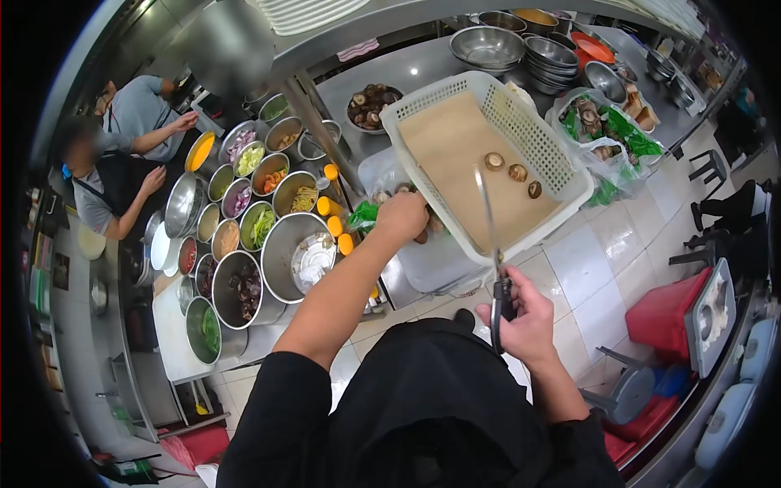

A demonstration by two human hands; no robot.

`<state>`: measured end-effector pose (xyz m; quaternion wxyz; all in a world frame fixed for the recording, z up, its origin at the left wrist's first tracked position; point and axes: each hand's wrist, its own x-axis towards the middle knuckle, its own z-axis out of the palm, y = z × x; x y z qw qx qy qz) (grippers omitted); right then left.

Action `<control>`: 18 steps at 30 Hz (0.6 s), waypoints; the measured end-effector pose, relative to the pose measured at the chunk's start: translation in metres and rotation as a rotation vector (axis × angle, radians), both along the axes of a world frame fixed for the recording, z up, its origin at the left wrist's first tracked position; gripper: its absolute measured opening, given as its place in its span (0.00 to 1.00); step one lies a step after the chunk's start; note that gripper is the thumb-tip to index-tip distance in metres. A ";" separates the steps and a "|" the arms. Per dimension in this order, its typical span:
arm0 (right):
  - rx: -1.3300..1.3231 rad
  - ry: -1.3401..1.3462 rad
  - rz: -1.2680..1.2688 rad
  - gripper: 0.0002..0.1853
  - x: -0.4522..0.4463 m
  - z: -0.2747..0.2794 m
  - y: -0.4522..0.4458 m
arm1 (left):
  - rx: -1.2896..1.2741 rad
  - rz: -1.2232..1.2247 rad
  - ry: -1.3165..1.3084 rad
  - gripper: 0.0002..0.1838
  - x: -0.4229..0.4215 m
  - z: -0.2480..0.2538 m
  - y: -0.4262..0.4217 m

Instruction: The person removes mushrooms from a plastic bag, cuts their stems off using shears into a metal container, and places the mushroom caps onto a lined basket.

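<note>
My right hand [529,317] grips black-handled scissors [488,213], their metal blades pointing away from me over the near part of a white plastic basket [393,122]. Brown paper [447,154] lines the basket, and a few mushrooms [517,172] lie on it. To the left of the basket, my left hand [404,216] is curled, back upward, among mushrooms and a clear plastic bag with green on it [364,216]. Its fingertips are hidden, so what they hold cannot be made out.
Left stand steel pots [297,259] of cut vegetables and orange-capped bottles [346,244]. Behind are a bowl of mushrooms [374,106] and stacked steel bowls [553,61]. A bag of mushrooms [602,134] sits right of the basket. Two people [122,163] work at far left.
</note>
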<state>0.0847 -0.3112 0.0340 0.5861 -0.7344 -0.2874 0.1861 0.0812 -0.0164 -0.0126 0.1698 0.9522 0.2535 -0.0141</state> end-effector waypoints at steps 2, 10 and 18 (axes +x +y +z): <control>0.003 -0.082 0.055 0.37 -0.002 0.002 0.006 | -0.121 0.038 -0.203 0.14 -0.017 0.002 0.006; -0.189 -0.526 0.300 0.38 -0.020 0.002 0.057 | -1.161 0.517 -0.563 0.14 -0.131 0.077 0.027; -0.377 -0.837 0.484 0.38 -0.034 -0.013 0.105 | -1.246 0.646 -0.694 0.18 -0.203 0.068 0.042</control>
